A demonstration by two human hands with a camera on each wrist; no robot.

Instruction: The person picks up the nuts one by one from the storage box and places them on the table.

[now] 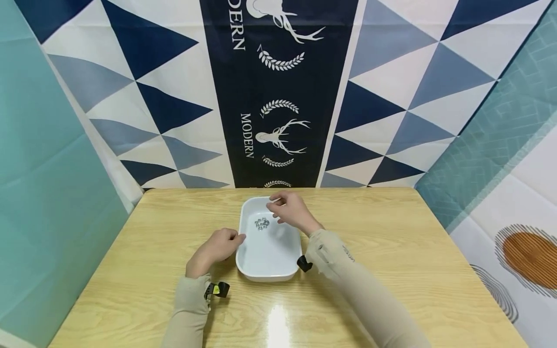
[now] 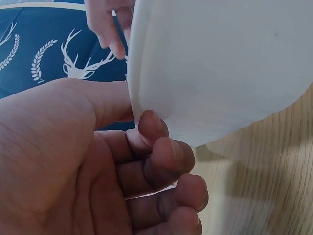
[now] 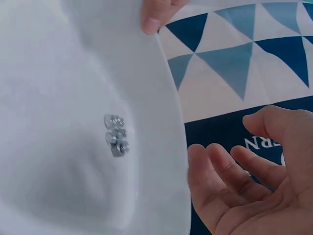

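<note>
A white rectangular tray with rounded corners is in front of me on the wooden table. Inside it, towards the far left, several small shiny metal pieces lie in a cluster. Those metal pieces look like small nuts or screws, too small to tell apart. At the tray's left side, my left hand pinches the rim between thumb and fingers, as the left wrist view shows. My right hand hovers over the tray's far right part, its fingers loosely bent and nothing between them.
The light wooden table extends on both sides of the tray. Behind it hangs a patterned cloth with triangles and deer heads. A teal panel borders the left, and another sheet the right. Dark wrist devices sit at both cuffs.
</note>
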